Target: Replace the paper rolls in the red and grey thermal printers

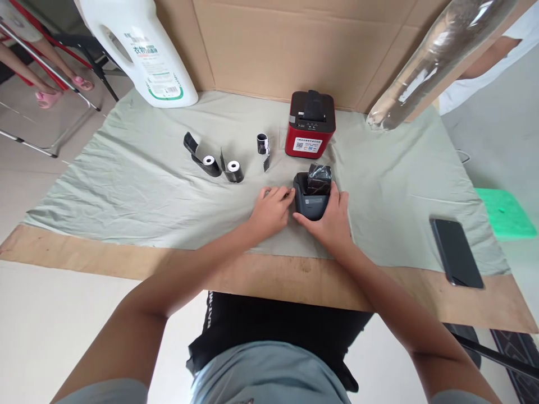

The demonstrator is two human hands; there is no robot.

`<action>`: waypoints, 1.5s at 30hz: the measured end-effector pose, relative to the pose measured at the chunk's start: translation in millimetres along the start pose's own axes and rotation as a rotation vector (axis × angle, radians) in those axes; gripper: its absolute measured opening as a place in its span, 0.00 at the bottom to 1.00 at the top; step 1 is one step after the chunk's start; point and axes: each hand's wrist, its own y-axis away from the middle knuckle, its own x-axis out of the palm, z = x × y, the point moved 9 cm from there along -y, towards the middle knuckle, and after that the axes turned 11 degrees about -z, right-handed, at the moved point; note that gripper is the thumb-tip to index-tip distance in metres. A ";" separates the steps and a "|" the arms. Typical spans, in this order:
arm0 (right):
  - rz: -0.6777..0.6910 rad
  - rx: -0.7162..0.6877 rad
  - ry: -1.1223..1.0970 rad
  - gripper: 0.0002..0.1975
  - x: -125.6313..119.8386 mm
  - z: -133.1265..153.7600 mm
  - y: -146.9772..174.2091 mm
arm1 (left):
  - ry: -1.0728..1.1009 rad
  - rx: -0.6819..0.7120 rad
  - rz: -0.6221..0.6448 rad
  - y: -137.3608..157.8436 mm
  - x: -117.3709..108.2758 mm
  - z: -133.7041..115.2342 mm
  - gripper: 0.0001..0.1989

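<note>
Near the front edge of a grey-green cloth spread on a wooden table, a small black printer sits with a dark paper roll in its open top. The person's right hand grasps the printer's front and right side; the left hand rests loosely curled on the cloth, fingertips touching the printer's left edge. Behind stands a red printer. Three paper rolls lie to the left, with open cloth around them. A phone lies well apart at the right edge.
</note>
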 end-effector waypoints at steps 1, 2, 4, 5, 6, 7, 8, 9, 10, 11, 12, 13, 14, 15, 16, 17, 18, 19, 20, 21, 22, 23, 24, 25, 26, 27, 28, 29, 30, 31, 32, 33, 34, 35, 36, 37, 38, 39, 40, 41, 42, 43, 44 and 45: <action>-0.011 -0.007 -0.020 0.57 -1.6 -0.5 -0.1 | 0.030 -0.023 -0.039 -0.4 -3.1 2.6 0.26; -0.031 -0.016 -0.043 0.53 -4.2 -0.9 -0.4 | 0.054 -0.046 -0.080 -0.7 -6.9 4.9 0.25; -0.091 -0.035 -0.097 0.41 -11.6 -2.2 -1.0 | 0.086 -0.079 -0.149 -1.1 -14.2 6.8 0.24; -0.122 -0.037 -0.127 0.36 -15.5 -3.6 -1.5 | 0.102 -0.076 -0.168 -1.3 -16.9 5.3 0.24; -0.150 -0.029 -0.158 0.32 -19.0 -5.8 -2.1 | 0.121 -0.055 -0.175 -1.5 -18.6 1.8 0.25; -0.170 -0.013 -0.190 0.30 -21.7 -8.6 -2.8 | 0.145 -0.018 -0.169 -1.7 -19.1 -3.2 0.27; -0.183 0.007 -0.222 0.28 -23.5 -11.6 -3.7 | 0.171 0.031 -0.152 -1.5 -18.5 -9.1 0.29; -0.190 0.024 -0.255 0.27 -24.6 -14.3 -4.8 | 0.198 0.082 -0.132 -0.9 -17.4 -14.9 0.31; -0.196 0.036 -0.294 0.27 -25.5 -16.4 -6.0 | 0.225 0.134 -0.112 0.1 -16.2 -20.1 0.34; -0.202 0.041 -0.340 0.27 -26.3 -18.0 -7.5 | 0.252 0.183 -0.099 1.4 -15.3 -24.5 0.37; -0.204 0.038 -0.388 0.28 -26.9 -19.1 -9.4 | 0.277 0.229 -0.096 2.9 -15.3 -28.1 0.39; -0.201 0.030 -0.431 0.29 -26.9 -19.9 -11.9 | 0.302 0.273 -0.103 4.6 -16.2 -31.0 0.42; -0.189 0.022 -0.464 0.30 -26.3 -20.8 -15.2 | 0.324 0.312 -0.115 6.3 -17.6 -33.3 0.43; -0.167 0.016 -0.487 0.32 -24.8 -21.7 -19.6 | 0.345 0.344 -0.125 7.8 -18.9 -35.0 0.44; -0.135 0.010 -0.496 0.33 -22.6 -22.4 -25.1 | 0.360 0.366 -0.127 9.2 -19.4 -36.1 0.45; -0.097 0.005 -0.494 0.35 -20.0 -22.7 -31.9 | 0.370 0.379 -0.124 10.1 -19.4 -36.7 0.45; -0.056 -0.002 -0.485 0.35 -17.6 -22.3 -39.8 | 0.376 0.386 -0.121 10.6 -19.3 -37.0 0.46; -0.017 -0.007 -0.470 0.36 -15.7 -21.2 -48.8 | 0.380 0.388 -0.118 10.9 -19.0 -37.0 0.46; 0.018 -0.011 -0.448 0.36 -14.6 -19.3 -58.6 | 0.382 0.388 -0.116 10.9 -18.9 -37.0 0.46; 0.051 -0.011 -0.420 0.35 -14.2 -16.6 -68.9 | 0.385 0.387 -0.115 10.9 -18.9 -36.9 0.46; 0.086 -0.006 -0.391 0.34 -14.4 -13.4 -79.1 | 0.388 0.387 -0.112 10.9 -18.7 -36.8 0.46; 0.123 0.002 -0.361 0.33 -15.1 -9.3 -88.7 | 0.390 0.383 -0.105 10.9 -18.1 -36.3 0.46; 0.160 0.006 -0.326 0.30 -16.6 -4.4 -97.5 | 0.389 0.376 -0.093 10.8 -16.9 -35.5 0.46; 0.195 0.003 -0.283 0.28 -18.8 1.2 -104.9 | 0.387 0.367 -0.081 10.7 -15.8 -34.4 0.47; 0.228 -0.008 -0.231 0.25 -21.2 7.2 -110.9 | 0.384 0.359 -0.070 10.7 -14.7 -33.2 0.47; 0.259 -0.026 -0.170 0.21 -23.5 13.2 -115.3 | 0.381 0.352 -0.061 10.8 -13.9 -32.0 0.47; 0.289 -0.050 -0.103 0.18 -25.1 19.0 -118.1 | 0.379 0.347 -0.055 10.8 -13.4 -30.9 0.46; 0.319 -0.079 -0.035 0.16 -25.2 24.2 -119.1 | 0.379 0.346 -0.053 10.8 -13.4 -30.1 0.46; 0.351 -0.113 0.031 0.14 -23.8 28.9 -118.7 | 0.381 0.348 -0.055 10.8 -13.9 -29.8 0.46; 0.383 -0.150 0.095 0.13 -20.7 33.0 -117.0 | 0.386 0.354 -0.061 10.8 -15.0 -29.9 0.46; 0.411 -0.189 0.155 0.12 -16.6 36.3 -114.4 | 0.393 0.361 -0.071 10.8 -16.4 -30.1 0.46; 0.431 -0.225 0.214 0.12 -12.2 38.6 -111.5 | 0.401 0.368 -0.084 10.8 -18.1 -30.5 0.46; 0.446 -0.253 0.267 0.13 -7.7 39.9 -108.5 | 0.409 0.374 -0.099 10.8 -19.8 -30.8 0.46; 0.459 -0.273 0.312 0.14 -3.3 40.4 -105.2 | 0.418 0.377 -0.112 10.8 -21.4 -31.1 0.46; 0.469 -0.286 0.348 0.15 0.6 40.7 -102.0 | 0.427 0.380 -0.125 10.8 -22.7 -31.2 0.46; 0.472 -0.296 0.379 0.17 3.5 40.9 -99.0 | 0.435 0.380 -0.136 10.8 -23.7 -31.1 0.46; 0.468 -0.305 0.408 0.18 5.4 41.5 -96.6 | 0.441 0.378 -0.142 10.8 -24.1 -30.8 0.46; 0.457 -0.316 0.436 0.18 6.5 42.7 -94.7 | 0.444 0.373 -0.145 10.7 -24.1 -30.2 0.46; 0.441 -0.329 0.461 0.18 6.8 44.4 -93.6 | 0.443 0.365 -0.146 10.5 -23.8 -29.3 0.46; 0.424 -0.345 0.482 0.17 6.5 46.6 -93.1 | 0.441 0.354 -0.145 10.1 -23.4 -27.9 0.45; 0.413 -0.362 0.498 0.16 6.2 48.6 -93.1 | 0.441 0.342 -0.148 9.5 -23.4 -26.2 0.45; 0.415 -0.377 0.506 0.14 5.9 50.0 -93.4 | 0.449 0.330 -0.159 8.9 -24.3 -24.3 0.45; 0.427 -0.388 0.504 0.14 5.2 50.7 -94.0 | 0.463 0.320 -0.180 8.4 -26.2 -22.2 0.44; 0.443 -0.396 0.487 0.13 3.3 50.9 -95.0 | 0.482 0.308 -0.206 7.7 -28.6 -19.7 0.43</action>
